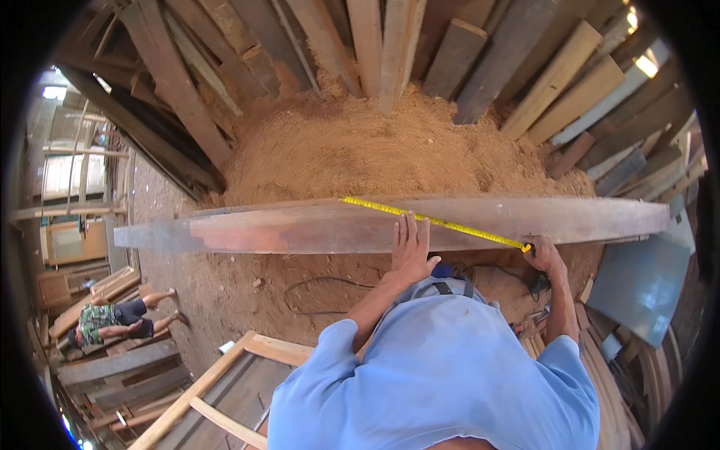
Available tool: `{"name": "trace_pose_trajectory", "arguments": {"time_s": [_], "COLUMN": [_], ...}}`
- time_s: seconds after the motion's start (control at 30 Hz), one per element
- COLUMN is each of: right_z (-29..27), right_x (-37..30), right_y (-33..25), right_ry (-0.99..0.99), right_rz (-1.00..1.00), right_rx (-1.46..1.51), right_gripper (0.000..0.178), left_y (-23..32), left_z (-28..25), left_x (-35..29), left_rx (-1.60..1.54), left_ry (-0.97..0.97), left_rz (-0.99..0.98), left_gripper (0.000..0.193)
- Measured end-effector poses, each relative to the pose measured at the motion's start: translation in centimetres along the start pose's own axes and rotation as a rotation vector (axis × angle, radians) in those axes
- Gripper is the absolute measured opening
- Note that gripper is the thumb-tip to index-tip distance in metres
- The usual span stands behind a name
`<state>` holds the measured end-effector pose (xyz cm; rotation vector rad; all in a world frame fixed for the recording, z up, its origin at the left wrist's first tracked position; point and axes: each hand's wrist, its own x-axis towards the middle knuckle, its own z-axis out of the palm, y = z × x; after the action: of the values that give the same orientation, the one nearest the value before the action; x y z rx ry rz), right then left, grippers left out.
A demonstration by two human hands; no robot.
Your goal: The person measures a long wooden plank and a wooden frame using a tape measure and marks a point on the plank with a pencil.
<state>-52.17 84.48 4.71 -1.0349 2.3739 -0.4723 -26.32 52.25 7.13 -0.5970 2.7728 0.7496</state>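
Observation:
A long, thick wooden plank (322, 229) lies crosswise before me, with a reddish patch toward its left part. Slanting over it is a yellow tape measure (465, 229), its blade drawn out from near the plank's far edge down to the near edge at the right. My left hand (410, 251) rests flat on the plank with fingers stretched out, the fingertips by the blade. At the blade's right end my right hand (541, 253) is closed round the tape measure's case, which the fingers mostly hide.
Sawdust (360, 150) is heaped beyond the plank, with boards (472, 60) leaning behind it. A wooden frame (225, 382) stands near left. A cable (322, 281) curls on the ground. Far left, another person (120, 319) is beside stacked timber. A bluish sheet (641, 277) is at right.

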Motion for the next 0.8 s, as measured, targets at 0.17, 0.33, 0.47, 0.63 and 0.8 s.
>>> {"name": "trace_pose_trajectory", "arguments": {"time_s": [0.17,0.33,0.47,0.63,0.8], "right_z": [-1.9,-3.8,-3.1,-3.5,-3.6], "right_x": [4.7,7.5,9.4,12.1,13.5], "right_y": [2.0,1.5,3.3,4.1,4.0], "right_ry": [-0.109,-0.172,-0.082,-0.257,-0.317], "right_rz": [-0.046,-0.030,-0.193,-0.126,-0.114], "right_rx": [-0.025,-0.001,-0.009,0.038,-0.051], "right_gripper": [0.040,0.034,0.032,0.034,0.032], "left_y": [-1.9,-2.2,-2.2,-2.6,-2.4], "left_z": [1.4,2.3,3.2,5.1,5.8], "left_x": [1.5,1.9,2.4,3.1,3.0], "left_rx": [0.018,0.016,-0.014,-0.029,-0.004], "left_ry": [-0.007,0.021,0.063,0.117,0.242], "left_rz": [-0.122,-0.141,-0.203,-0.238,-0.223], "left_gripper": [0.102,0.097,0.096,0.095,0.092]}}
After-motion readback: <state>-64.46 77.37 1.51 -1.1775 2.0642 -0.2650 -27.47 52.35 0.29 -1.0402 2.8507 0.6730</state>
